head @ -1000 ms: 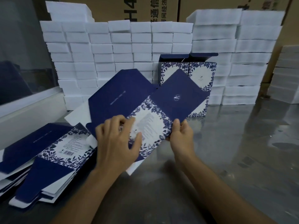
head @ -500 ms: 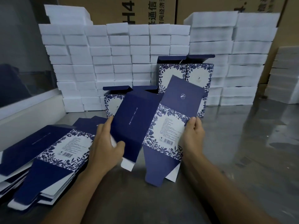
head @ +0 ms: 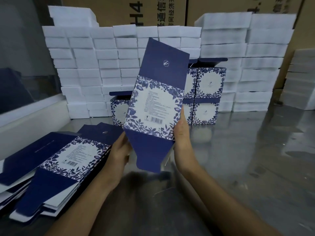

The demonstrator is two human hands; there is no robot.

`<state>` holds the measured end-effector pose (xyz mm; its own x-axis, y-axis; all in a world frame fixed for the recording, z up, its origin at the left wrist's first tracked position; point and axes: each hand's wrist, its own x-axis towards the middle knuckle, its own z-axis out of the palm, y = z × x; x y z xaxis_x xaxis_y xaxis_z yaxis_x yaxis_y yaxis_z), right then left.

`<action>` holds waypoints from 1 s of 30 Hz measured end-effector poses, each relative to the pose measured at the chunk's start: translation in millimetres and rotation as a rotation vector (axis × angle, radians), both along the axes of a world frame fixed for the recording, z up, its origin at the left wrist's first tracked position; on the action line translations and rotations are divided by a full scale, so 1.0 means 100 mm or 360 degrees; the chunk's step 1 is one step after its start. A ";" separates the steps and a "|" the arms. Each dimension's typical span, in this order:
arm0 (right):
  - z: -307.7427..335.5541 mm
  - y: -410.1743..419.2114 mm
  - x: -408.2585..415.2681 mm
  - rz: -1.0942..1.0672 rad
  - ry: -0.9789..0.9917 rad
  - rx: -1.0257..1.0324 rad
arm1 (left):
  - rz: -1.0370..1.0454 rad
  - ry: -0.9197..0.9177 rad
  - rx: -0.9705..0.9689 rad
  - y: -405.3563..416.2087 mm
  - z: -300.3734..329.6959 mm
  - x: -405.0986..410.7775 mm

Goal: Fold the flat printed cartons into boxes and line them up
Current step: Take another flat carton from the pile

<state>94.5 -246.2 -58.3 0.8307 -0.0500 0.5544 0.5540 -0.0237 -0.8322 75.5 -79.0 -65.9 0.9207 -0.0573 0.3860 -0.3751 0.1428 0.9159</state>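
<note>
Both hands hold one carton off the worktop: the left hand [head: 120,151] grips its lower left edge, the right hand [head: 181,132] clasps its right edge with fingers running up the side. The flat navy-and-white floral printed cardboard carton [head: 156,106] now stands nearly upright between them, tilted slightly right, barcode panel facing the camera, plain navy flaps above and below. Half a second ago it was spread open like a book, one navy panel swung out to the left; a second ago it lay low and nearly flat over the pile. So the sleeve has been raised and closed up, which suggests the squaring into a tube is under way, with the end flaps not yet tucked.

Behind it stands the wall of white foam blocks [head: 85,65], with brown shipping cartons above. On the shiny grey metal worktop [head: 247,159], the pile of unfolded flat cartons [head: 56,160] lies at the left, many left to do. The finished floral boxes [head: 207,94] are stacked against the foam, a few only.
</note>
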 end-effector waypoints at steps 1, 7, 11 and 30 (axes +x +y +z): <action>0.01 0.00 0.00 0.0003 0.0041 0.0023 | -0.0069 0.0038 -0.0046 0.00 0.01 0.00; -0.02 -0.01 -0.11 -0.0139 0.0242 -0.0286 | -0.0482 0.0388 -0.0774 -0.05 0.12 -0.05; -0.07 0.03 -0.16 -0.0250 0.0285 -0.0736 | -0.0891 0.0412 -0.0906 -0.08 0.17 -0.13; 0.00 0.00 -0.05 0.0109 0.0357 0.0096 | -0.0156 -0.0217 -0.0025 -0.14 0.19 -0.11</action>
<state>89.7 -246.6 -57.8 0.9352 -0.0169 0.3536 0.3539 0.0608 -0.9333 64.1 -92.8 -47.3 0.8501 -0.1373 0.5085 -0.4792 0.1991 0.8548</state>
